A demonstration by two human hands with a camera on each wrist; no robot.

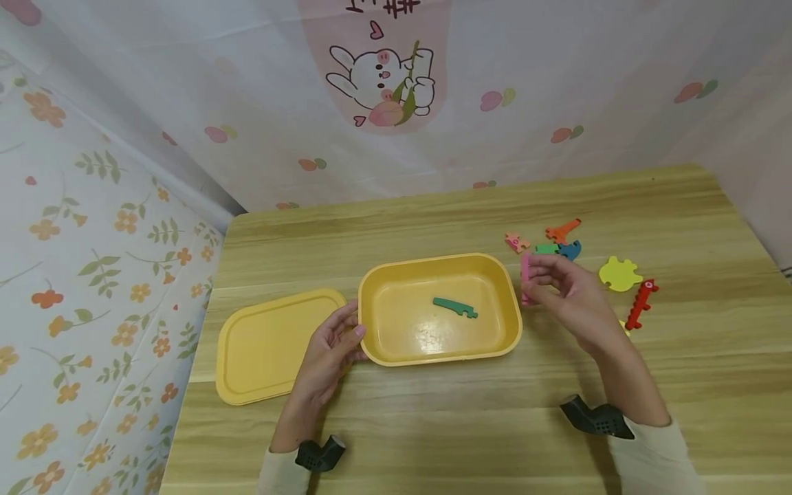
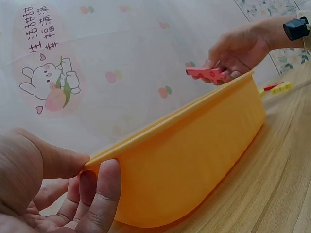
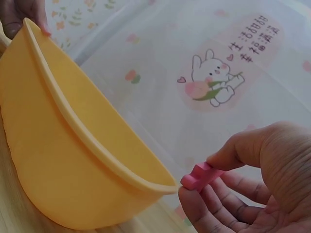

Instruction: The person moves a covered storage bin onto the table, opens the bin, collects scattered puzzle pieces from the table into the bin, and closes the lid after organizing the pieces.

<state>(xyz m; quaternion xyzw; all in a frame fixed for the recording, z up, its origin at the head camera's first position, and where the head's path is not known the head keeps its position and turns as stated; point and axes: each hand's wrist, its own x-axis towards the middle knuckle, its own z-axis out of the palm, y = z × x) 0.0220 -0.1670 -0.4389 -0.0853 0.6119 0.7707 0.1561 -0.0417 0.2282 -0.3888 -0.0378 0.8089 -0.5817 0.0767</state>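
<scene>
A yellow plastic box (image 1: 377, 354) stands on the wooden table with a dark green puzzle piece (image 1: 455, 306) lying inside it. My left hand (image 1: 331, 350) grips the box's left end, thumb over the rim and fingers against the outer wall, as the left wrist view (image 2: 97, 189) shows. Just beyond the box's right end, my right hand (image 1: 566, 289) pinches a pink puzzle piece (image 3: 201, 177) between thumb and fingers, level with the rim. Part of this piece is hidden by the fingertips.
A yellow lid (image 1: 266, 347) lies left of the box. Behind and right of my right hand are scattered pieces: a salmon one (image 1: 516, 242), an orange one (image 1: 563, 231), a blue one (image 1: 569, 249), a yellow one (image 1: 619, 274) and a red one (image 1: 640, 304). A patterned curtain (image 1: 260, 103) hangs behind the table.
</scene>
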